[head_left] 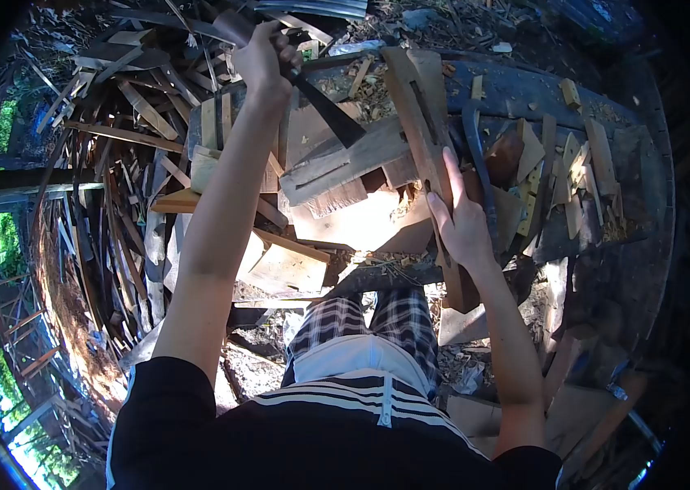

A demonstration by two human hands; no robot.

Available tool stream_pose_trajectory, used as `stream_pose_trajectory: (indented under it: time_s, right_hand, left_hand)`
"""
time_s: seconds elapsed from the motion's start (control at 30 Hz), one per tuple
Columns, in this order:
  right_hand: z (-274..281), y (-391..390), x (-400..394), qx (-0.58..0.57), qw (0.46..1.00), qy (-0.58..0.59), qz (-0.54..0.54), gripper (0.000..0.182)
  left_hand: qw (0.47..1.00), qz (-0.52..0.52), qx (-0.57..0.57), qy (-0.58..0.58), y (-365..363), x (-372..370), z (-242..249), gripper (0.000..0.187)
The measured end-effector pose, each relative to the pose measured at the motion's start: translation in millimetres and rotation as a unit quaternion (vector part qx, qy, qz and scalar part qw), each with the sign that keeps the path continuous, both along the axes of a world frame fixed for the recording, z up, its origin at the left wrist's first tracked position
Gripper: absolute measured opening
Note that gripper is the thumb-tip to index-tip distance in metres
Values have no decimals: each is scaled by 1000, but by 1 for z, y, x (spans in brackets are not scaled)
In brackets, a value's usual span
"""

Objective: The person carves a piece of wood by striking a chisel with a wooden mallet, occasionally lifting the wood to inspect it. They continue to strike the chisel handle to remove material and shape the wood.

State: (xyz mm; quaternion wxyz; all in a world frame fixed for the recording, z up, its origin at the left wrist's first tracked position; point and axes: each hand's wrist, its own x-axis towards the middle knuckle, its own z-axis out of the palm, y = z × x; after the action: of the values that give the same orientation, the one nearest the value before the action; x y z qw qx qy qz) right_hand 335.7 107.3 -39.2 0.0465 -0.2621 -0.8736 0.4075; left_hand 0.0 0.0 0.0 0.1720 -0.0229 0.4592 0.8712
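My left hand (261, 65) is raised at the upper left, fingers wrapped round a chisel (328, 110). The chisel's dark blade slants down to the right and widens at its end, above a weathered wooden piece with a narrow slot (345, 167). My right hand (465, 229) grips a long wooden board (417, 122), thumb and index finger along its face. Slots are cut in this board, which runs from the far side of the bench towards me, its near end by my knee. Some of my right fingers are hidden.
Under the pieces is a dark workbench (516, 82) strewn with chips and offcuts. A curved dark metal bar (479, 151) lies right of the board. Scrap wood (128, 155) is heaped at the left. Sunlit pale boards (288, 265) lie near my legs.
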Motion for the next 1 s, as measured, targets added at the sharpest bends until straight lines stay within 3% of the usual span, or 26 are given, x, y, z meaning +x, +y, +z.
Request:
stream_pose_trajectory:
  time_s: [0.17, 1.0]
  right_hand:
    - [3, -3, -4, 7, 1000, -1, -9, 73]
    - [-1, -3, 2, 39, 999, 33, -4, 72]
  left_hand:
    - [994, -23, -65, 82, 25, 21, 10, 18]
    - [989, -49, -73, 115, 36, 44, 6, 21]
